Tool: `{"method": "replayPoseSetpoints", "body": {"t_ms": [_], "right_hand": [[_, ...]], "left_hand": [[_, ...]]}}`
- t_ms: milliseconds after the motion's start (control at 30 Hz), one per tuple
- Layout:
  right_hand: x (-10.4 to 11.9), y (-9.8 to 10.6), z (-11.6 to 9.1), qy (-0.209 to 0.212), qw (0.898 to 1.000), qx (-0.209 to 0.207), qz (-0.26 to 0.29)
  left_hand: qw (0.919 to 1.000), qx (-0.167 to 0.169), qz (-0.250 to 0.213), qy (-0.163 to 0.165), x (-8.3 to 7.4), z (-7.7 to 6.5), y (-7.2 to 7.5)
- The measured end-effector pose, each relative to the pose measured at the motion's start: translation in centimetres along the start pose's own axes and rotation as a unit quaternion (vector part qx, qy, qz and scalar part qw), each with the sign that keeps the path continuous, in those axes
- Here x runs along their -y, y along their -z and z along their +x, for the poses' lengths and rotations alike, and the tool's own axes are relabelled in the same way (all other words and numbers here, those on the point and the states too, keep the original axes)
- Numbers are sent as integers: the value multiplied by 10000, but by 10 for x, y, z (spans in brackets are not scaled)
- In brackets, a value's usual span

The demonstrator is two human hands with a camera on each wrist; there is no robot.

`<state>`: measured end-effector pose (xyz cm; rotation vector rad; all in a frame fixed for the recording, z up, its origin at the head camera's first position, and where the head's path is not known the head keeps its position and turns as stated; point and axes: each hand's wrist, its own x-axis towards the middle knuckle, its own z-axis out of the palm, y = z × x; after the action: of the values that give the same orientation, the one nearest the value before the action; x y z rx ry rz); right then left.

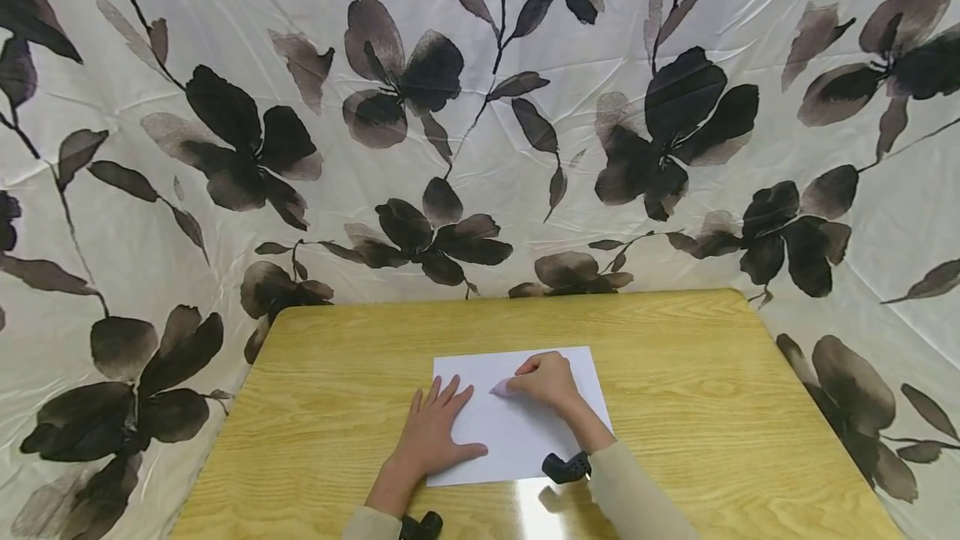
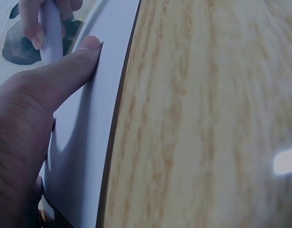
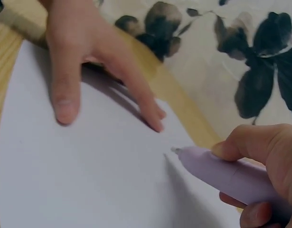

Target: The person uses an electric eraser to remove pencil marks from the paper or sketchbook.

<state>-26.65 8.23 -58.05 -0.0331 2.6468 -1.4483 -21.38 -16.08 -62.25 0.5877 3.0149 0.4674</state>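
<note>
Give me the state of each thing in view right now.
Table: reflecting a bright patch
Paper: lying on the table, no clear marks
Lavender pen-like tool: tip uncovered, contact with paper unclear
Left hand: fingers spread on the paper
Right hand: grip curled around the tool
Floral cloth: hanging behind the table, creased

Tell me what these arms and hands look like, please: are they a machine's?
No, a person's. The left hand and right hand wear no gloves. The left sleeve and right sleeve are plain pale beige. By the wrists show small black rounded devices, a left device and a right device. I see no cables.
</note>
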Motion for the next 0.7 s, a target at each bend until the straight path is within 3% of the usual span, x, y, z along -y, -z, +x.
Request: {"method": "replayPoseSetpoints", "body": {"t_ms": [367, 700], "right_hand": [[-39, 69, -8, -10, 9981, 135, 600], [-66, 79, -16, -286, 9966, -106, 763]], "left_hand": [[10000, -86, -7, -26, 1, 0, 7], [9999, 65, -81, 20, -2, -2, 5]]}}
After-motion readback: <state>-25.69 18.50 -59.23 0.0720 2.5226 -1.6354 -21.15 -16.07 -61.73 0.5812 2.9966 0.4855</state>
